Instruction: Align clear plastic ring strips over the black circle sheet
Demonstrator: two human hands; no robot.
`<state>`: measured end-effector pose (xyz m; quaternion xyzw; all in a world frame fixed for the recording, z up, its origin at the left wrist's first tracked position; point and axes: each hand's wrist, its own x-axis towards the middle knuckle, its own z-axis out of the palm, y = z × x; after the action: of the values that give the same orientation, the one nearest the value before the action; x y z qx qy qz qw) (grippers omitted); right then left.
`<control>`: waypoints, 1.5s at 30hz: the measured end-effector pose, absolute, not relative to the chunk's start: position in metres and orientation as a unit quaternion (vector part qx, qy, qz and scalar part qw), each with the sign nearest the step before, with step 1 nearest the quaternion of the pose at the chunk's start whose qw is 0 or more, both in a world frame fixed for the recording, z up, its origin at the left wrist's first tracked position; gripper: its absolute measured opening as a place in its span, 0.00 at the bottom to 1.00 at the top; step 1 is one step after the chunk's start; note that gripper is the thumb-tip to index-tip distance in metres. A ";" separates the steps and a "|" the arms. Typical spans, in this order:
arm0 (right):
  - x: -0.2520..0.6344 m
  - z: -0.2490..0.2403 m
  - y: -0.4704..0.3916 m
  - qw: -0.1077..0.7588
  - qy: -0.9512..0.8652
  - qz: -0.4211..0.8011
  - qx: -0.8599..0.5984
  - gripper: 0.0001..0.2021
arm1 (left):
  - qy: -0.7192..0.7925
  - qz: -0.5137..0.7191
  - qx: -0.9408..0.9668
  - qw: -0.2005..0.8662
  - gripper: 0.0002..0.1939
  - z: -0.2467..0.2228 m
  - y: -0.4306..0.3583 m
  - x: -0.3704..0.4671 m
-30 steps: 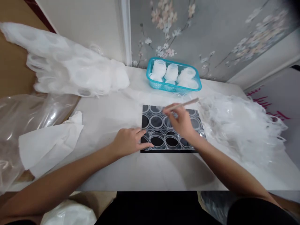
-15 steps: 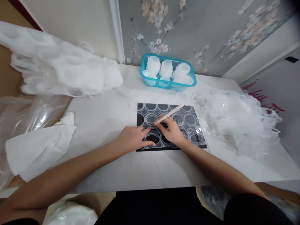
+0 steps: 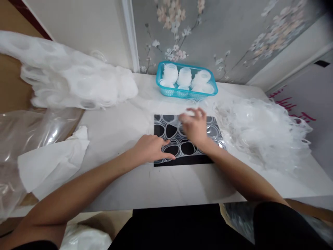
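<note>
A clear plastic sheet with rows of round cut-outs point(image 3: 177, 160) lies over a black rectangular board on the white table; several of its openings show plain black. My left hand point(image 3: 149, 148) rests at the sheet's left edge, thumb and forefinger spread apart, pressing near a lower opening. Over the sheet's upper middle is my right hand point(image 3: 196, 130), its fingers bent and smeared by motion. Something whitish and blurred shows at those fingertips; I cannot make out what it is.
A blue basket point(image 3: 186, 94) with stacks of round translucent discs stands at the back by the wall. Perforated plastic sheets are heaped at the left point(image 3: 78, 83) and a tangle of ring-shaped scraps point(image 3: 260, 135) at the right. White paper point(image 3: 52, 159) lies front left.
My right hand has lifted up and away from my left hand, toward the basket. The pale flat stick it held no longer shows clearly. More openings in the sheet look plain black.
</note>
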<state>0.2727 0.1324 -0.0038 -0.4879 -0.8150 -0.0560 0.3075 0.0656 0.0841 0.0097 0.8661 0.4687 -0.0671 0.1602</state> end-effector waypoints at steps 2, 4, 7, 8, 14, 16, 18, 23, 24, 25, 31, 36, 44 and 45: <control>0.291 0.007 0.148 0.409 -0.709 -0.069 -0.570 0.09 | 0.472 -0.076 0.865 0.152 0.44 0.013 0.085 0.068; 0.309 0.009 0.146 0.422 -0.711 -0.041 -0.561 0.09 | 0.461 -0.083 0.874 0.132 0.43 0.016 0.086 0.072; 0.325 -0.006 0.118 0.350 -0.784 0.069 -0.508 0.07 | 0.446 -0.065 0.888 0.087 0.38 0.018 0.088 0.084; 0.327 -0.013 0.108 0.337 -0.786 0.113 -0.506 0.07 | 0.440 -0.052 0.894 0.073 0.37 0.017 0.088 0.090; 0.323 -0.036 0.089 0.349 -0.740 0.241 -0.521 0.09 | 0.404 -0.033 0.914 0.023 0.37 0.002 0.084 0.114; 0.323 -0.035 0.091 0.337 -0.745 0.240 -0.523 0.09 | 0.407 -0.036 0.913 0.021 0.37 -0.002 0.084 0.116; 0.323 -0.033 0.092 0.329 -0.747 0.243 -0.523 0.09 | 0.409 -0.040 0.911 0.029 0.38 -0.004 0.085 0.116; 0.323 -0.033 0.093 0.328 -0.745 0.240 -0.528 0.08 | 0.414 -0.046 0.906 0.081 0.38 -0.002 0.093 0.115; 0.323 -0.034 0.093 0.327 -0.746 0.239 -0.529 0.08 | 0.415 -0.045 0.904 0.088 0.38 -0.001 0.094 0.114; 0.324 -0.034 0.094 0.325 -0.747 0.238 -0.530 0.08 | 0.416 -0.043 0.904 0.093 0.38 0.000 0.095 0.114; 0.318 -0.032 0.082 0.287 -0.794 0.155 -0.513 0.08 | 0.414 -0.044 0.903 0.104 0.37 0.003 0.095 0.114; 0.315 -0.018 0.101 0.221 -0.867 0.011 -0.447 0.10 | 0.412 -0.057 0.902 0.114 0.39 0.010 0.097 0.119; 0.358 0.006 0.135 0.374 -0.732 0.006 -0.569 0.09 | 0.398 -0.065 0.908 0.115 0.37 0.019 0.105 0.124; 0.360 0.000 0.124 0.359 -0.750 0.042 -0.553 0.08 | 0.398 -0.052 0.911 0.098 0.36 0.018 0.106 0.127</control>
<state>0.3600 0.1244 -0.0003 -0.5534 -0.7503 0.0423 0.3591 0.1274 0.1059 0.0179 0.9107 0.3979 -0.0520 0.0980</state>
